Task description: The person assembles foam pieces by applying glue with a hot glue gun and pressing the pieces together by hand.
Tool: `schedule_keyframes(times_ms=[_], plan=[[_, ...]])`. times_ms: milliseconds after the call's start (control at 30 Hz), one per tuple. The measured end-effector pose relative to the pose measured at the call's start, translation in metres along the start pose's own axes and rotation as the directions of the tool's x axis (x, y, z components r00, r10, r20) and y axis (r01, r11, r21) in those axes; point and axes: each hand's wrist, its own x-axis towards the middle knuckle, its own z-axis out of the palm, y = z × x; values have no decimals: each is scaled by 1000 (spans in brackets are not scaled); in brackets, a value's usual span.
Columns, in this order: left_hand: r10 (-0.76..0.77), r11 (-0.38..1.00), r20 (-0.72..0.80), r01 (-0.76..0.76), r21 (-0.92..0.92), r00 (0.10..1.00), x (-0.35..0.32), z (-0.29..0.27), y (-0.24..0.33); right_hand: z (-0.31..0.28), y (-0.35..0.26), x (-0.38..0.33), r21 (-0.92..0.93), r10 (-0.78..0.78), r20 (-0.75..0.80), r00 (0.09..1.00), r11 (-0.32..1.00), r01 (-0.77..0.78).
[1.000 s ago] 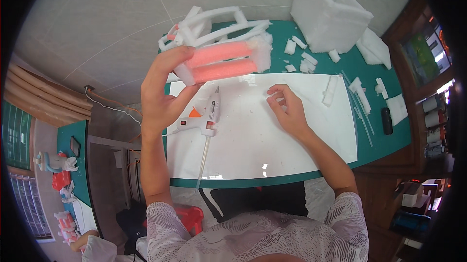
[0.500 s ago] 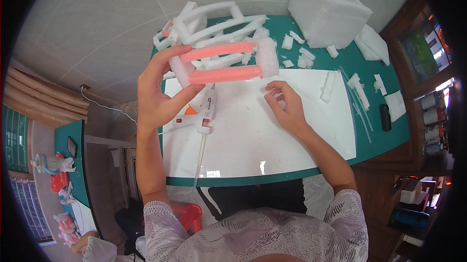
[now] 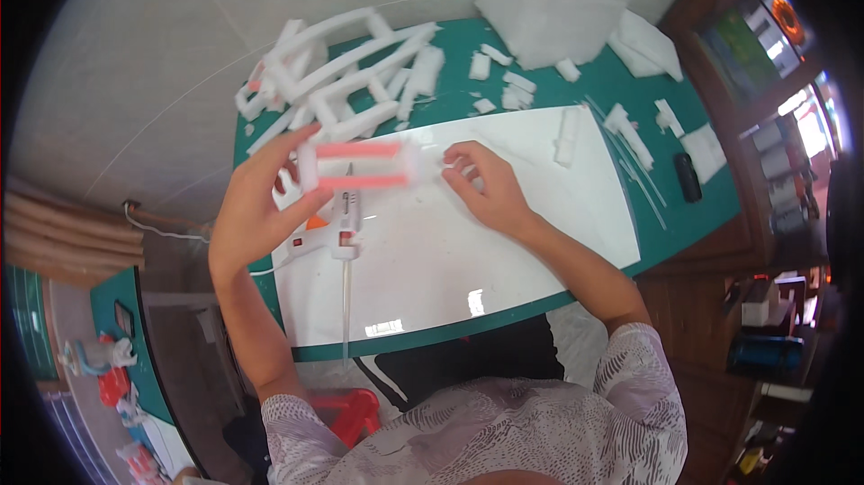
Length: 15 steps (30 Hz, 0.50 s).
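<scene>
Green tabletop (image 3: 686, 220) carries a white board (image 3: 468, 242) in the head view. Above it, the left hand (image 3: 255, 202) grips one end of a pink-and-white foam frame (image 3: 360, 151), near a glue gun (image 3: 346, 229); the right hand (image 3: 490, 188), loosely curled and released, is near the other end.

Matt foam frame (image 3: 360, 150), smooth glossy board (image 3: 468, 242)

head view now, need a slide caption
Left hand holds a pink-and-white foam frame above a white board where a glue gun lies; right hand apart, half curled.
</scene>
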Motion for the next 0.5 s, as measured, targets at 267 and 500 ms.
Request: schedule_keyframes(times_ms=[267, 500], plan=[[-220, 974, 388, 226, 29, 895, 4, 3, 2, -19, 11, 13, 160, 142, -128, 982, 980, -121], [1, 997, -349, -30, -77, 937, 16, 29, 5, -19, 16, 14, 269, 190, -172, 967, 953, -139]])
